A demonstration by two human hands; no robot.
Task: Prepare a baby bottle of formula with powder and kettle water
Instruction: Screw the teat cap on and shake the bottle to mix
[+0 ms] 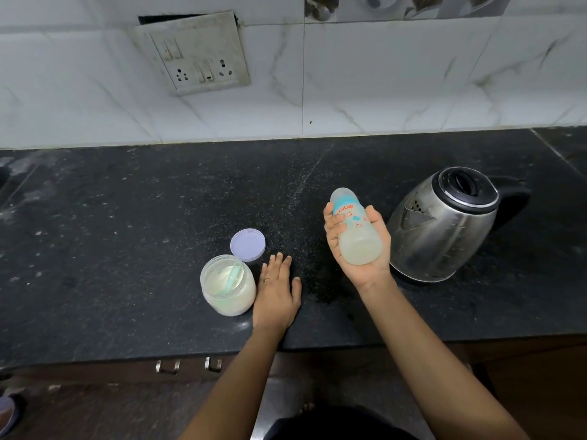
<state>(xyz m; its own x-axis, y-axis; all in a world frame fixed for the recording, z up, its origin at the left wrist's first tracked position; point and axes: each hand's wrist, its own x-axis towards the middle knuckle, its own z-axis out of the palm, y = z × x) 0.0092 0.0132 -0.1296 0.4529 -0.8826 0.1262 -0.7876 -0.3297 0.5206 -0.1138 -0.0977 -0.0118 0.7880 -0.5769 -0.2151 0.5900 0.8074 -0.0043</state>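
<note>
My right hand grips a capped baby bottle above the black counter, tilted away from me, with cloudy whitish liquid in its lower part. To its right stands a steel electric kettle with its black lid down. My left hand rests flat on the counter, fingers straight, just right of an open clear jar of formula powder that has a pale green scoop inside. The jar's lilac lid lies on the counter behind it.
The black granite counter runs to a front edge near me, with drawer handles below. A white tiled wall with a socket panel stands behind. A sink edge shows at far left.
</note>
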